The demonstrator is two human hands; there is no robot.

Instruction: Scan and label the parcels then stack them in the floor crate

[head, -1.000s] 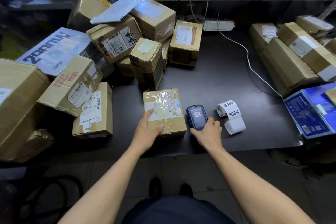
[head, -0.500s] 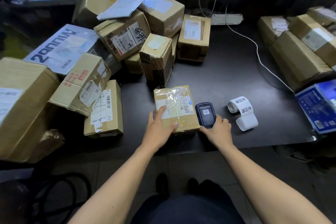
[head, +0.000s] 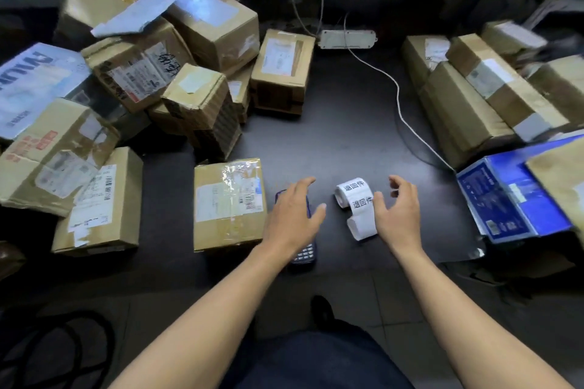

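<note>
Parcel [head: 229, 204] parked flat mid-frame, barcode up for labelling; left hand [head: 292, 215] open over scanner [head: 302, 251], right hand [head: 398, 213] open, empty beside label roll [head: 357, 205] on desk [head: 341, 136]

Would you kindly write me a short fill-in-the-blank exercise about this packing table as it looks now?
1. The left hand hovers over the handheld ____.
2. The right hand reaches for the roll of white ____.
3. The taped parcel lies to the ____ of the left hand.
4. Neither hand holds ____.

Missing words: scanner; labels; left; anything
</note>
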